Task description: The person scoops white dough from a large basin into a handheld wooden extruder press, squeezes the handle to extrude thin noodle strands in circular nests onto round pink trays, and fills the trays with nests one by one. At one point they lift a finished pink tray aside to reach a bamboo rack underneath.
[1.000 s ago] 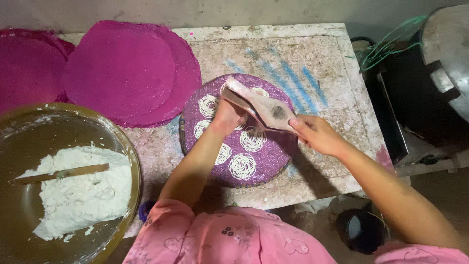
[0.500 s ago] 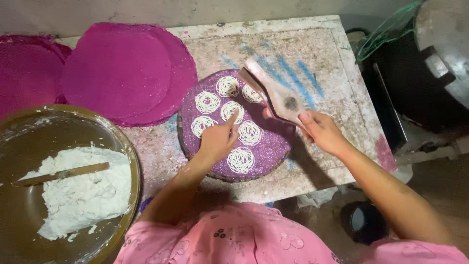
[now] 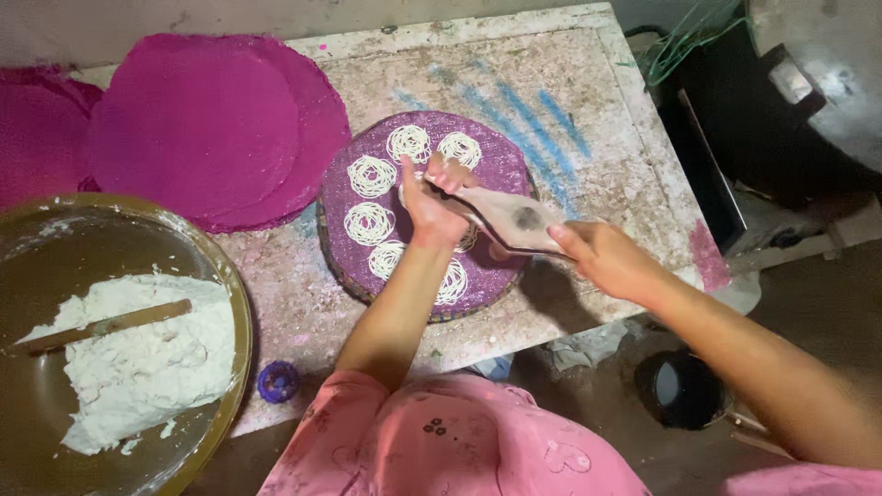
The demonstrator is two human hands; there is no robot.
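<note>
Your left hand (image 3: 430,209) has come back onto the wooden press (image 3: 503,219), both hands' fingers now closed around it over the purple mat (image 3: 501,165), your right hand (image 3: 602,260) gripping its handle.

A round purple woven tray (image 3: 501,156) sits mid-table on the worn stone table (image 3: 606,101), white coiled noodle nests (image 3: 369,175) lying on it. Flat round magenta mats (image 3: 197,124) lie to its left; nearer, a wide brass bowl (image 3: 234,303) holds white dough (image 3: 138,354) and a wooden stick (image 3: 101,324).
</note>
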